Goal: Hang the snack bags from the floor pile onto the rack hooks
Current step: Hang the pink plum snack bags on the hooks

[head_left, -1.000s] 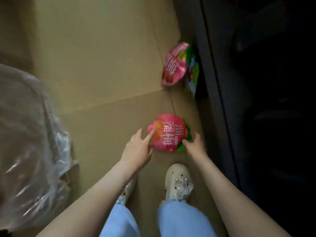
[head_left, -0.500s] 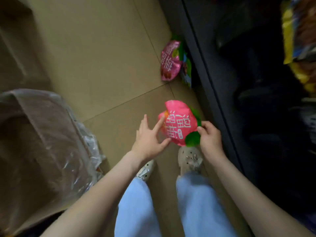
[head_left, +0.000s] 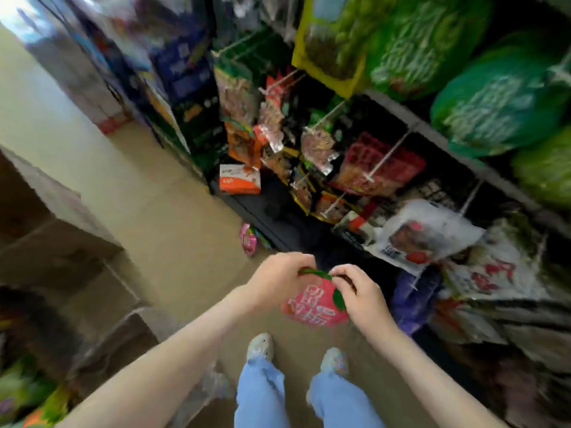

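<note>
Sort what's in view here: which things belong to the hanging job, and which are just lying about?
Part of the job:
pink snack bag, pinched at its top edge by the left hand and the right hand
pink bags on the floor
rack hooks

Just lying about:
cardboard boxes
big green bags on the upper shelf
orange box at the rack's foot

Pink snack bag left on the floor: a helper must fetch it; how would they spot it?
Start at the dark rack of snacks. At its foot, on the tan floor, lies the pink snack bag. The other pink bag is held up, off the floor.
</note>
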Demonstrator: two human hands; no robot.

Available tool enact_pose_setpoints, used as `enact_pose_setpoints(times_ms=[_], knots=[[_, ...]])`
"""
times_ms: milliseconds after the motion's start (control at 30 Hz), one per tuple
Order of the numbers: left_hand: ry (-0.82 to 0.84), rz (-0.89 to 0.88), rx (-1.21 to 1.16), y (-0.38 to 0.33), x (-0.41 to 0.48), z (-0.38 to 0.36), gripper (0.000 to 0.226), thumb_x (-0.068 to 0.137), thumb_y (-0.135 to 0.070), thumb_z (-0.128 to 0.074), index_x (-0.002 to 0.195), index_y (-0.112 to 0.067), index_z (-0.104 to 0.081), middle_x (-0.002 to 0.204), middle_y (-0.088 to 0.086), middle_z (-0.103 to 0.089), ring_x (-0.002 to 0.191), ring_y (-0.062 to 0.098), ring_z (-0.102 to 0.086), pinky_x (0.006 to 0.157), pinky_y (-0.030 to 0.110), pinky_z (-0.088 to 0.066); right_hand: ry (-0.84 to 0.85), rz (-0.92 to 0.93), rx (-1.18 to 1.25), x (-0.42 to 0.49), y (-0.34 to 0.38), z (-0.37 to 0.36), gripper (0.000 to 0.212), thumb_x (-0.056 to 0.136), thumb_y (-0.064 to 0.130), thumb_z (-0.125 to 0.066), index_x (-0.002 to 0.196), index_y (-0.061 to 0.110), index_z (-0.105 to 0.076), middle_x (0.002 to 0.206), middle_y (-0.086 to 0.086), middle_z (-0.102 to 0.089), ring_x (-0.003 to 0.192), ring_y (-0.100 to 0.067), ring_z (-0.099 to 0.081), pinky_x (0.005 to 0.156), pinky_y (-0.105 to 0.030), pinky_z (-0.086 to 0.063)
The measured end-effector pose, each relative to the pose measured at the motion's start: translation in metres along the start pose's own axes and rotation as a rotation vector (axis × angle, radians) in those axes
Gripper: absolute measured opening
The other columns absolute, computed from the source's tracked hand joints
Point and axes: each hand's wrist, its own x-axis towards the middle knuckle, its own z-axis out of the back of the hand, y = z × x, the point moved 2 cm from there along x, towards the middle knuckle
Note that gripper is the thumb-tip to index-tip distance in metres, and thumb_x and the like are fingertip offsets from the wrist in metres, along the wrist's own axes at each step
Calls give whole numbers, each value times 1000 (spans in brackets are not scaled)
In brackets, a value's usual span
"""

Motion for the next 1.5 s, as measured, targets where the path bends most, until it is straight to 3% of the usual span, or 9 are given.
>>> enact_pose_setpoints(times_ms=[200,367,467,633,800,1133,1267,1367,1500], knots=[[80,-187,76,-175,36,-32,22,89,-34,-60,84,-13,-58,83,0,-64,79,20,-59,70,36,-46,-283,-227,233,-91,-34,136,8,93,26,-56,87,23,-59,83,-4,-61,79,-18,-58,68,-36,-43],[157,-391,107,-335,56,-133,20,89,-32,-60,94,-13,-63,91,5,-66,87,23,-60,69,32,-41,-622,-312,542,-199,-107,252,6,91,19,-59,89,14,-61,86,0,-64,79,-12,-62,62,-18,-45],[250,-406,23,-418,58,-201,24,90,-34,-61,72,-23,-49,66,-5,-53,65,14,-53,54,24,-33,-765,-329,491,-264,-147,319,11,93,20,-56,87,11,-59,78,1,-60,65,-2,-57,51,-10,-41],[262,-384,-174,-513,60,-275,24,88,-30,-64,80,-8,-57,65,-1,-54,58,9,-50,49,16,-34,-930,-372,358,-332,-191,403,13,93,28,-56,94,16,-59,87,4,-60,76,-3,-55,57,-11,-40],[186,-333,-276,-549,80,-301,29,89,-30,-63,76,-6,-54,61,2,-51,52,8,-45,46,19,-30,-949,-419,307,-337,-216,452,16,89,37,-60,94,21,-58,89,7,-59,82,-9,-57,64,-24,-43],[-30,-369,-250,-562,143,-278,32,90,-33,-60,71,-9,-52,57,-1,-46,54,13,-44,53,29,-31,-904,-296,278,-269,-211,508,11,91,31,-59,95,21,-59,86,9,-58,84,-13,-58,65,-25,-45],[-96,-408,-165,-567,155,-281,36,91,-32,-59,62,-22,-41,55,-6,-42,53,8,-42,48,25,-25,-925,-315,207,-259,-216,519,5,94,25,-55,92,21,-58,90,-11,-65,86,-33,-61,67,-40,-49],[-178,-429,-82,-568,159,-291,31,92,-28,-58,68,-20,-41,59,-8,-43,57,12,-44,51,25,-26,-913,-259,171,-249,-232,521,5,94,22,-54,90,20,-56,95,-13,-63,76,-26,-58,59,-32,-43],[-468,-526,199,-569,169,-297,15,86,-17,-63,90,-9,-51,83,8,-55,76,26,-55,66,36,-44,-1078,-69,-239,-234,-244,525,15,89,18,-57,103,11,-55,101,-5,-52,98,-21,-47,82,-29,-34]])
